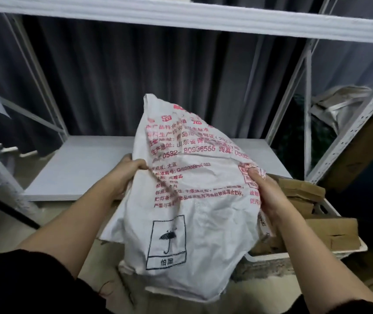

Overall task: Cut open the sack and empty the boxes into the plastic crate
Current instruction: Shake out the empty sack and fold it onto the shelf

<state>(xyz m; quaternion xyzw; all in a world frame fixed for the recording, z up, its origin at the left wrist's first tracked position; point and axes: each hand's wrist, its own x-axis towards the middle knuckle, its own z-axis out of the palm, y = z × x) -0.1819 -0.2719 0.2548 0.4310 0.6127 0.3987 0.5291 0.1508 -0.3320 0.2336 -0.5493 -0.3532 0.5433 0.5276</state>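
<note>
- Two bare forearms with dark sleeves reach forward, holding up a crumpled white sack (187, 200) printed with red text.
- The left hand (125, 172) grips the sack's left edge, fingers curled round the fabric.
- The right hand (266, 191) pinches its right edge.
- Behind the sack, to the right, brown cardboard boxes (330, 230) lie in a white plastic crate (330, 211).
- Beyond stands a white metal shelf (85, 164) before a dark curtain (135, 75).

White metal shelving (203, 18) spans the top of the frame, its perforated uprights (348, 137) slanting down the right side. A dark grey pleated curtain (117, 75) hangs behind. 1 pale lower shelf board (79, 166) sits at mid-left. Beige floor (4, 223) shows at lower left. A crumpled white cloth bag (337, 107) lies at right. Lighting dim, even.
</note>
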